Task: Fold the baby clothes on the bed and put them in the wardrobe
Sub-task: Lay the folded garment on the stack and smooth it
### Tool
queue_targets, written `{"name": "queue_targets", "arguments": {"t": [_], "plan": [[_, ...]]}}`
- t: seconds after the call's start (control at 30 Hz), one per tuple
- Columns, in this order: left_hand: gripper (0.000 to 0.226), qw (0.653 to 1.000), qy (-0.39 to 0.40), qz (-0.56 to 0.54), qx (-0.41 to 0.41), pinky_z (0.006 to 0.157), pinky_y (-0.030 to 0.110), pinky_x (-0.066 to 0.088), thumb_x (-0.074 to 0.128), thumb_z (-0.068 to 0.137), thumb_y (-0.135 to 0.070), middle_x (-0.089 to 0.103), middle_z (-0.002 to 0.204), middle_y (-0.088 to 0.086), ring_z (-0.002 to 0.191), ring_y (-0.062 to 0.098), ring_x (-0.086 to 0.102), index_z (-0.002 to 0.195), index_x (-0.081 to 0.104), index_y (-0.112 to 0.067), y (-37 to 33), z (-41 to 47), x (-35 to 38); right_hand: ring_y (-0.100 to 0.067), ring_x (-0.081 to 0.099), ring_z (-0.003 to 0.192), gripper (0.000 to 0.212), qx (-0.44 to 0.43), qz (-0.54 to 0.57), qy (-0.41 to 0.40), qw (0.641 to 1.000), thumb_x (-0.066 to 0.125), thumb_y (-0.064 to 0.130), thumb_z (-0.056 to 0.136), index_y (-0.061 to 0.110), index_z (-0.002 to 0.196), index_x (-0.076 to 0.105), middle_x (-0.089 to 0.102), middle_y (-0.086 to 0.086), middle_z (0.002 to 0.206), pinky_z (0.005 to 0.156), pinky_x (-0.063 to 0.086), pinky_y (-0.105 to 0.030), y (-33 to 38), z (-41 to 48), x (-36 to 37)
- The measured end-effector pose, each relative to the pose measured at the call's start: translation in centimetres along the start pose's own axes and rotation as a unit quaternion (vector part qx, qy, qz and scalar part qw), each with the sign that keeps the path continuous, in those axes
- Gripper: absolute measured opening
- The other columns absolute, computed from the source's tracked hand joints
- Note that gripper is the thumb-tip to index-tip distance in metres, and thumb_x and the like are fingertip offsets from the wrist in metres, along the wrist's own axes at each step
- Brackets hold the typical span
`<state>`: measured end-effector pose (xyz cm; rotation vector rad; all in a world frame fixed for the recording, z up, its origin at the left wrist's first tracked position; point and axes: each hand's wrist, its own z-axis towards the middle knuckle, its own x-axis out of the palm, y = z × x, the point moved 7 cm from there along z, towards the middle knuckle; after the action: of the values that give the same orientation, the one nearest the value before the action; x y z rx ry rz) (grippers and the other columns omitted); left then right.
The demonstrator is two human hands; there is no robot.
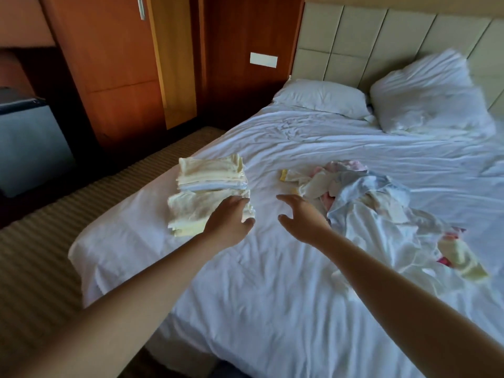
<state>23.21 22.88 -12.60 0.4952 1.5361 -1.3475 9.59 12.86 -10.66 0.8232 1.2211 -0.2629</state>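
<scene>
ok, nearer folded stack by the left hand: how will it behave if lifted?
Likely floppy: the nearer folded stack is thin, soft cloth. Probably light. Its layers lie loose with uneven edges, so they may slide apart without support underneath.

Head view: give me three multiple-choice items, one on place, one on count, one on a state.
1. Where do the folded stacks lie relative to the loose pile? A on top of it; B to its left; C on the floor.
2. How many pillows are there? A one; B two; C four.
3. The right hand is: A gripping a garment; B pressing a pillow; C open, holding nothing.

Answers:
1 B: both stacks sit near the bed's left edge, apart from the pile.
2 B: two lie by the headboard.
3 C: its fingers are spread with nothing in them.
</scene>
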Motion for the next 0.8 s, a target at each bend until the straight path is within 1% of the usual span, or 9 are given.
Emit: {"name": "queue_targets", "arguments": {"t": [0.1, 0.2, 0.3, 0.47, 0.6, 0.67, 0.8], "plan": [[0.059, 1.0, 0.024, -0.002, 0.02, 0.11, 0.034, 0.032, 0.055, 0.096, -0.035, 0.033, 0.155, 0.001, 0.143, 0.018, 0.028, 0.149, 0.035, -0.016, -4.8, -2.7, 1.0, -0.022, 0.044, 0.133, 0.056, 0.012, -0.021, -0.015, 1.0, 0.056, 0.024, 0.091, 0.023, 0.145, 0.042, 0.042, 0.0, 0.15, 0.105, 0.041, -0.037, -2.3, -5.2, -2.4], [0.06, 0.997, 0.046, 0.008, 0.054, 0.108, 0.032, 0.035, 0.056, 0.096, -0.035, 0.036, 0.153, 0.003, 0.14, 0.019, 0.033, 0.149, 0.035, -0.016, -9.8, -4.9, 2.9, -0.023, 0.046, 0.131, 0.056, 0.03, -0.029, -0.023, 0.999, 0.058, 0.024, 0.089, 0.022, 0.144, 0.043, 0.046, -0.002, 0.147, 0.104, 0.041, -0.034, -5.3, -10.0, -4.2], [0.056, 0.993, 0.064, 0.031, 0.093, 0.104, 0.035, 0.039, 0.055, 0.095, -0.034, 0.04, 0.149, 0.005, 0.137, 0.021, 0.036, 0.146, 0.038, -0.015, -14.6, -6.3, 5.3, -0.022, 0.048, 0.129, 0.056, 0.057, -0.029, -0.028, 0.998, 0.058, 0.024, 0.088, 0.024, 0.142, 0.046, 0.05, -0.001, 0.143, 0.102, 0.042, -0.033, -9.2, -14.1, -5.6], [0.059, 0.984, 0.116, 0.03, 0.134, 0.105, 0.031, 0.035, 0.054, 0.096, -0.033, 0.036, 0.153, 0.002, 0.14, 0.018, 0.032, 0.149, 0.035, -0.018, -21.0, -7.5, 10.1, -0.02, 0.049, 0.129, 0.054, 0.129, -0.044, -0.017, 0.991, 0.059, 0.027, 0.09, 0.026, 0.142, 0.046, 0.05, 0.002, 0.143, 0.101, 0.04, -0.031, -16.5, -20.3, -7.2], [0.052, 0.978, 0.146, 0.027, 0.147, 0.102, 0.032, 0.039, 0.054, 0.095, -0.03, 0.041, 0.149, -0.001, 0.134, 0.018, 0.04, 0.144, 0.043, -0.018, -24.3, -7.2, 14.3, -0.016, 0.043, 0.134, 0.055, 0.163, -0.031, -0.002, 0.986, 0.058, 0.024, 0.087, 0.028, 0.141, 0.048, 0.048, 0.005, 0.145, 0.106, 0.039, -0.031, -21.9, -23.4, -7.7], [0.054, 0.973, 0.17, 0.035, 0.151, 0.103, 0.03, 0.037, 0.053, 0.096, -0.033, 0.037, 0.152, -0.003, 0.135, 0.016, 0.039, 0.147, 0.039, -0.019, -25.0, -6.8, 16.5, -0.016, 0.046, 0.131, 0.055, 0.18, -0.02, 0.0, 0.984, 0.058, 0.023, 0.087, 0.031, 0.14, 0.048, 0.047, 0.007, 0.146, 0.102, 0.042, -0.03, -23.9, -24.2, -7.9], [0.055, 0.968, 0.196, 0.04, 0.154, 0.108, 0.028, 0.032, 0.052, 0.097, -0.034, 0.03, 0.156, -0.004, 0.139, 0.015, 0.035, 0.148, 0.036, -0.02, -25.9, -5.5, 19.9, -0.02, 0.051, 0.126, 0.054, 0.196, -0.012, -0.005, 0.98, 0.057, 0.018, 0.088, 0.028, 0.14, 0.049, 0.053, 0.0, 0.141, 0.098, 0.044, -0.032, -26.8, -23.9, -7.8]]}}
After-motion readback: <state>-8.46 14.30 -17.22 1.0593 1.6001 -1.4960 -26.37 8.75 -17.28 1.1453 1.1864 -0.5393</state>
